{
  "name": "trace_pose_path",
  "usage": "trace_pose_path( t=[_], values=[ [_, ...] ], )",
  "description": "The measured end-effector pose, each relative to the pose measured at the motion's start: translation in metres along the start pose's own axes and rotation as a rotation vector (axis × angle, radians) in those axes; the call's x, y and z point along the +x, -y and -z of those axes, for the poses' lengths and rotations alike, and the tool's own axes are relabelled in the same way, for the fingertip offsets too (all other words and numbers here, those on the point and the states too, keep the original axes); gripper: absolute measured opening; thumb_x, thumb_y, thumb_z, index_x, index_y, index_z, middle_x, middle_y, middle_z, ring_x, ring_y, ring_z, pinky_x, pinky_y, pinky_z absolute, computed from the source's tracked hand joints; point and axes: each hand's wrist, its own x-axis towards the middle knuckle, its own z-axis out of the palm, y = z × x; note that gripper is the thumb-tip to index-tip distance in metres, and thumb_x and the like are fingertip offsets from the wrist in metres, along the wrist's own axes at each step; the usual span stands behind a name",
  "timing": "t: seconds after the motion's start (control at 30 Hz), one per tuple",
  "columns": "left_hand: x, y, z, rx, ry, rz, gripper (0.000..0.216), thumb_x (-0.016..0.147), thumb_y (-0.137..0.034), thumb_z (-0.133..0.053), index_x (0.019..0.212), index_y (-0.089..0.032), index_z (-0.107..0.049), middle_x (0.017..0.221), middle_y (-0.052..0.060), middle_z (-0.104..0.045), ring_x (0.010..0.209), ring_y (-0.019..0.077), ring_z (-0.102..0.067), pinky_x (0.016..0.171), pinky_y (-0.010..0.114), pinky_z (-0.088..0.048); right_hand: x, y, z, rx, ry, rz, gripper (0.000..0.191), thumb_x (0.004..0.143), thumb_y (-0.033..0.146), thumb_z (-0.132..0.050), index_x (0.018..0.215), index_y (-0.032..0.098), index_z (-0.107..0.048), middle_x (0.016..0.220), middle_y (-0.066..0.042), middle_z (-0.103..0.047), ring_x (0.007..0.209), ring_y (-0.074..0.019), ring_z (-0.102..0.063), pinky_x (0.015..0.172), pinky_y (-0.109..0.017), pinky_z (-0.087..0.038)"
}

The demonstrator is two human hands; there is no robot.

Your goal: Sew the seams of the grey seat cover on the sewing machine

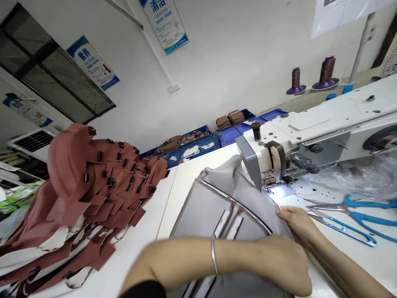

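From the head view, we press our left hand (279,265) flat on the one grey fabric piece (235,198) lying on the table (130,269), while our right hand (294,221) pinches its edge beside the sewing machine (310,136). We count two thread cones (327,70), one pair of blue scissors (366,211), one blue thread snip (347,229) and one stack of red-brown pieces (93,190).

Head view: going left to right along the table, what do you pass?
Pile of red-brown cut pieces → grey piece with a pale edge strip → left hand pressing flat on it → right hand at its edge → sewing machine → blue-handled scissors.
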Motion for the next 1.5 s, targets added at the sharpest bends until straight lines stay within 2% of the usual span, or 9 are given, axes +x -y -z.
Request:
trace_pose_path(
  t=[0.2, 0.3, 0.37, 0.43, 0.57, 0.83, 1.2, 1.33, 1.5],
  values=[
    [0.017, 0.012, -0.072, -0.468, -0.590, -0.019, 0.021, 0.084, -0.027, -0.047, 0.083, -0.018, -0.065, 0.076, -0.001, -0.059, 0.067, 0.0117, -0.054, 0.059, 0.021, -0.042, 0.004, -0.008, 0.008, -0.138, -0.035, 0.039, 0.031, 0.061, 0.049, -0.053, 0.067, 0.019, -0.058, 0.057, -0.002, -0.062, 0.053, -0.0197, -0.056, 0.048, -0.029, -0.041],
    [0.021, 0.024, -0.067, -0.420, -1.033, 0.204, 0.033, 0.090, -0.021, -0.034, 0.079, -0.017, -0.065, 0.079, 0.004, -0.060, 0.075, 0.0149, -0.055, 0.070, 0.026, -0.046, 0.011, -0.006, 0.010, -0.300, -0.080, 0.122, 0.027, 0.065, 0.046, -0.053, 0.066, 0.020, -0.060, 0.062, -0.002, -0.065, 0.061, -0.0208, -0.059, 0.053, -0.029, -0.041],
    [0.031, 0.039, -0.055, -0.265, -1.229, 0.262, 0.030, 0.089, -0.020, -0.036, 0.095, -0.016, -0.065, 0.098, 0.008, -0.062, 0.094, 0.0200, -0.053, 0.086, 0.033, -0.045, 0.016, -0.006, 0.012, -0.417, -0.111, 0.170, 0.025, 0.069, 0.042, -0.050, 0.064, 0.020, -0.061, 0.067, -0.004, -0.067, 0.067, -0.0222, -0.061, 0.057, -0.029, -0.042],
    [0.047, 0.056, -0.044, -0.128, -1.215, 0.194, 0.029, 0.084, -0.020, -0.044, 0.105, -0.016, -0.064, 0.110, 0.008, -0.061, 0.106, 0.0229, -0.048, 0.097, 0.037, -0.039, 0.022, -0.006, 0.012, -0.537, -0.145, 0.195, 0.027, 0.074, 0.038, -0.045, 0.064, 0.020, -0.062, 0.072, -0.007, -0.069, 0.071, -0.0239, -0.063, 0.061, -0.031, -0.043],
    [0.074, 0.074, -0.044, -0.038, -1.068, 0.191, 0.023, 0.078, -0.023, -0.050, 0.089, -0.015, -0.069, 0.099, 0.007, -0.062, 0.101, 0.0233, -0.047, 0.096, 0.040, -0.037, 0.028, -0.004, 0.012, -0.786, -0.209, 0.242, 0.032, 0.083, 0.033, -0.038, 0.071, 0.019, -0.064, 0.079, -0.013, -0.070, 0.077, -0.0270, -0.064, 0.063, -0.033, -0.041],
    [0.080, 0.076, -0.064, -0.190, -0.994, 0.194, 0.028, 0.081, -0.024, -0.046, 0.094, -0.021, -0.071, 0.104, 0.004, -0.058, 0.101, 0.0197, -0.046, 0.086, 0.035, -0.038, 0.018, 0.004, 0.014, -1.212, -0.209, 0.358, 0.026, 0.091, 0.025, -0.036, 0.085, 0.017, -0.059, 0.073, -0.012, -0.068, 0.070, -0.0280, -0.066, 0.056, -0.031, -0.033],
    [0.083, 0.071, -0.068, -0.207, -1.062, 0.235, 0.028, 0.081, -0.022, -0.044, 0.102, -0.019, -0.062, 0.101, 0.005, -0.053, 0.098, 0.0202, -0.044, 0.083, 0.035, -0.038, 0.031, -0.004, 0.025, -1.277, -0.268, 0.432, 0.023, 0.092, 0.029, -0.037, 0.087, 0.018, -0.057, 0.070, -0.008, -0.068, 0.063, -0.0242, -0.065, 0.049, -0.029, -0.032],
    [0.086, 0.069, -0.065, -0.190, -1.021, 0.250, 0.023, 0.080, -0.025, -0.046, 0.096, -0.017, -0.059, 0.099, 0.007, -0.053, 0.097, 0.0220, -0.044, 0.080, 0.037, -0.038, 0.026, -0.012, 0.026, -1.260, -0.227, 0.575, 0.024, 0.092, 0.028, -0.038, 0.096, 0.018, -0.059, 0.079, -0.007, -0.069, 0.072, -0.0217, -0.066, 0.058, -0.028, -0.040],
    [0.090, 0.065, -0.063, -0.189, -0.982, 0.261, 0.023, 0.080, -0.026, -0.044, 0.094, -0.014, -0.059, 0.100, 0.009, -0.053, 0.098, 0.0242, -0.044, 0.081, 0.040, -0.038, 0.014, -0.011, 0.023, -1.330, -0.104, 0.801, 0.017, 0.082, 0.011, -0.043, 0.080, 0.018, -0.058, 0.074, -0.007, -0.062, 0.069, -0.0215, -0.061, 0.058, -0.029, -0.039]
  ],
)
